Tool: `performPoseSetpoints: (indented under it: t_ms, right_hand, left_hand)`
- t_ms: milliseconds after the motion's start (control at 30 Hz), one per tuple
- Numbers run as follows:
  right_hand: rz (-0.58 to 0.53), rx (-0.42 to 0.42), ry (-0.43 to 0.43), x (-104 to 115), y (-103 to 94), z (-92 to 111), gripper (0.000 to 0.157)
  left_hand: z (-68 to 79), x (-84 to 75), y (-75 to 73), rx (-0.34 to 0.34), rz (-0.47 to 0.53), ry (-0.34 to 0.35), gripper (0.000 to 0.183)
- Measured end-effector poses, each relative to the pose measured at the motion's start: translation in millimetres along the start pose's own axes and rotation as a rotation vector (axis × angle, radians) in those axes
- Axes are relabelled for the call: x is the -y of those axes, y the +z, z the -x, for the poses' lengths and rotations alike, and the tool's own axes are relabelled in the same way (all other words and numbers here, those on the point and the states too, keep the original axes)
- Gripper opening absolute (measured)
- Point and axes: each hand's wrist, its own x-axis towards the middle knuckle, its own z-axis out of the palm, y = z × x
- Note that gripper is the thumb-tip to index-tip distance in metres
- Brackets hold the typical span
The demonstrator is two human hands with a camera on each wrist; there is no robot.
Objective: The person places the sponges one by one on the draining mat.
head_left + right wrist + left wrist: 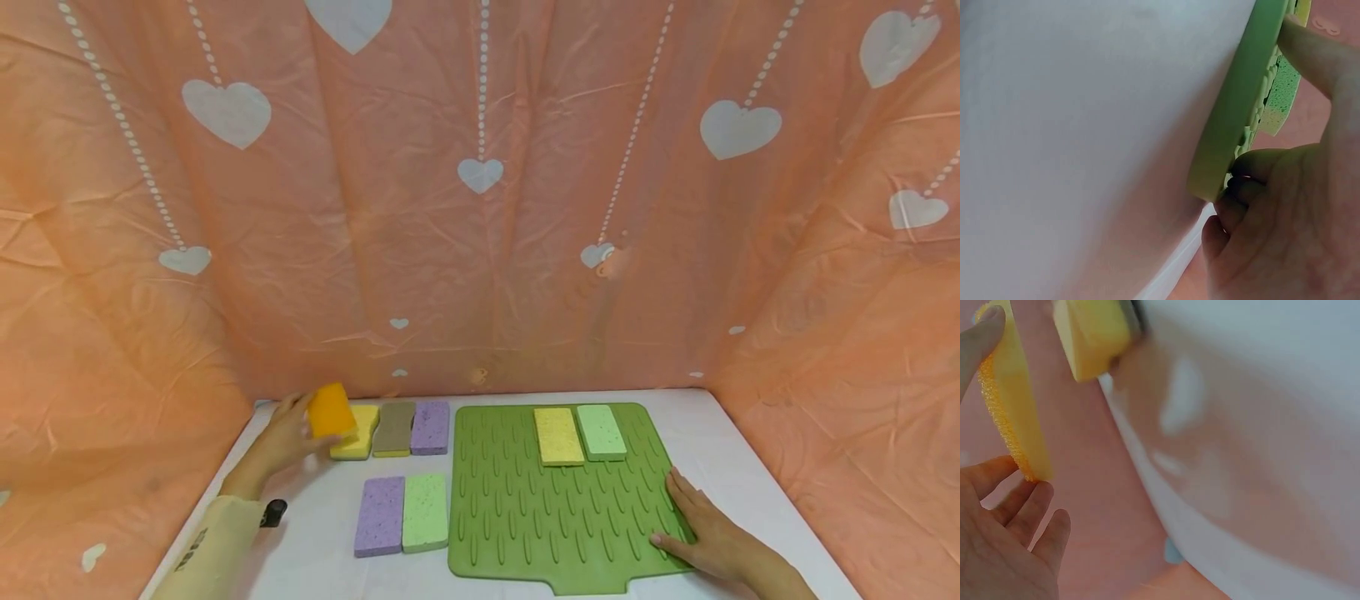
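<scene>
At the back left of the table, my left hand [279, 435] holds an orange-and-yellow sponge [330, 410] raised off the surface. In the left wrist view, thumb and fingertips pinch this sponge [1019, 400] at opposite ends, its rough orange side toward the palm. My right hand [703, 529] rests at the right edge of a green ribbed mat [555, 533], fingers extended over the rim. The right wrist view shows the fingertips right at the edge of the mat [1225, 119]. On the mat's far part lie a yellow sponge [558, 437] and a light green sponge [602, 433].
Beside the held sponge, a yellow sponge [356, 433], a grey-topped sponge [394, 429] and a purple sponge [431, 428] stand in a row. Nearer, a purple sponge [379, 517] and a green sponge [425, 512] lie side by side. A heart-patterned curtain [480, 250] encloses the white table.
</scene>
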Motion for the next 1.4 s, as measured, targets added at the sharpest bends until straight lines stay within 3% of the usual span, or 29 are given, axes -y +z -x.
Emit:
performPoseSetpoints:
  t_ms: [567, 967, 1400]
  right_hand:
    - [0.001, -0.004, -0.002, 0.2, 2.0, -0.4, 0.106]
    - [0.002, 0.008, 0.010, 3.9, -1.9, -0.2, 0.106]
    - [-0.015, 0.002, -0.003, 1.9, -1.7, -0.1, 0.106]
  left_hand:
    - [-15.4, -51.2, 30.5, 0.041, -0.005, 0.114, 0.111]
    - [-26.0, -84.1, 49.6, 0.098, 0.009, 0.136, 0.113]
    - [-35.5, -123.5, 77.7, 0.125, -0.013, 0.232, 0.110]
